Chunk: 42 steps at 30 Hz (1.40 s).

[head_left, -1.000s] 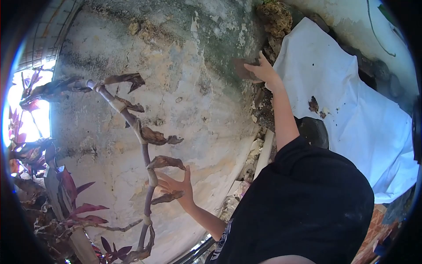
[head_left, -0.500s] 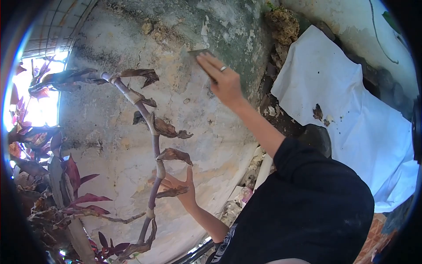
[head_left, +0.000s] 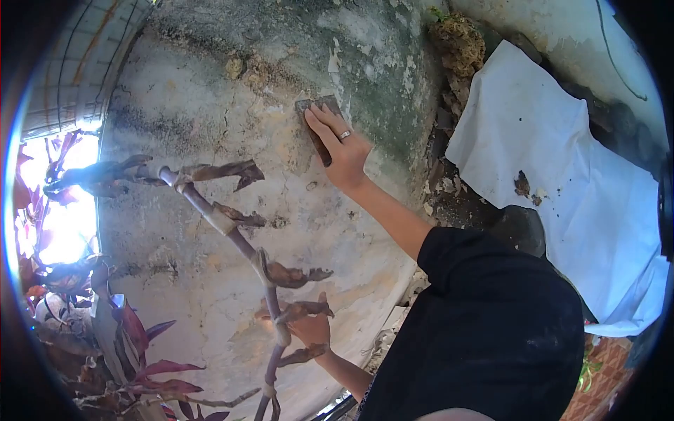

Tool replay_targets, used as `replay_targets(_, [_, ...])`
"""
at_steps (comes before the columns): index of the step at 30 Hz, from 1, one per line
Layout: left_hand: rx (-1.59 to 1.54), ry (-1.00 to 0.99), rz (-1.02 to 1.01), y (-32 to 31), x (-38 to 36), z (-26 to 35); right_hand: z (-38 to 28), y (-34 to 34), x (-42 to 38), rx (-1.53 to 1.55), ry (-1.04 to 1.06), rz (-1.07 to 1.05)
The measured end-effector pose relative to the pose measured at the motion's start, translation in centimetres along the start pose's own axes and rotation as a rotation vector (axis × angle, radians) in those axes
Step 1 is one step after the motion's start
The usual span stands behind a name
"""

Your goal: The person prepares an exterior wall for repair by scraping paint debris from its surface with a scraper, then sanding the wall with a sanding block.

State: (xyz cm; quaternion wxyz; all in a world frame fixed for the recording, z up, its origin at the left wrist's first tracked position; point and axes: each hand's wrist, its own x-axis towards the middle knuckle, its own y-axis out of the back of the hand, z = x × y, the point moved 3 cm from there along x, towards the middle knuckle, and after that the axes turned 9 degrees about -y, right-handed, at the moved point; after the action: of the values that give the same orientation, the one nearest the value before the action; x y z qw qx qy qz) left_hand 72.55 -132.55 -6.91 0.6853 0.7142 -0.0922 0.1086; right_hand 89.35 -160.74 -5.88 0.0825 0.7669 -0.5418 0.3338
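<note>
My right hand (head_left: 340, 151) is closed round a flat, dark rectangular block (head_left: 319, 140), which lies against the stained, peeling wall (head_left: 182, 238). A ring shows on one finger. Lower down, my left hand (head_left: 309, 328) rests with its fingers spread at the wall, partly hidden behind a plant stem (head_left: 242, 242) with dry brown leaves. Green and dark stains cover the wall above the block, and cracked, pale patches lie around it.
White cloth (head_left: 526, 133) with debris on it lies at the right, beside dark stones (head_left: 519, 228). Reddish-purple leaves (head_left: 165, 368) fill the lower left, near a bright opening. Loose rubble (head_left: 449, 186) lines the wall's edge, and brick-patterned floor (head_left: 604, 372) shows lower right.
My right hand and the block have shifted slightly down and left in the view. The plant stem appears farther right and lower. My left hand stays near the wall, now lower in view.
</note>
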Motion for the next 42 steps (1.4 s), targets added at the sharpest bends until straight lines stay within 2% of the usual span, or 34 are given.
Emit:
replay_targets(4, [0.053,-0.028,-0.007,0.6,-0.2,0.2,-0.4,-0.7,-0.3,-0.03,-0.112,0.069])
replay_targets(8, [0.071,-0.032,-0.071,0.8,-0.3,0.0,-0.2,-0.2,0.1,-0.039,-0.089,0.116])
replay_targets(11, [0.053,-0.058,-0.048,1.2,-0.4,0.0,0.7,-0.1,0.3,-0.033,-0.004,0.111])
replay_targets(13, [0.038,-0.063,-0.035,1.3,-0.6,0.0,1.7,-0.3,0.2,-0.035,0.171,0.098])
replay_targets(19, [0.059,-0.05,-0.062,1.3,-0.4,0.1,3.6,-0.5,1.0,-0.004,0.352,0.043])
replay_targets(22, [0.007,-0.035,-0.073,1.5,-0.5,0.5,3.5,0.0,1.9,-0.003,0.367,0.036])
replay_targets(28, [0.064,-0.019,-0.046,1.3,-0.1,0.5,3.2,0.2,1.8,0.043,0.246,0.039])
replay_targets(33, [0.092,0.025,-0.063,0.7,-0.1,-0.1,3.1,-0.1,1.8,0.036,0.238,0.053])
replay_targets(42, [0.081,-0.035,-0.01,1.0,-0.4,0.4,1.8,-0.6,1.3,-0.016,0.139,0.102])
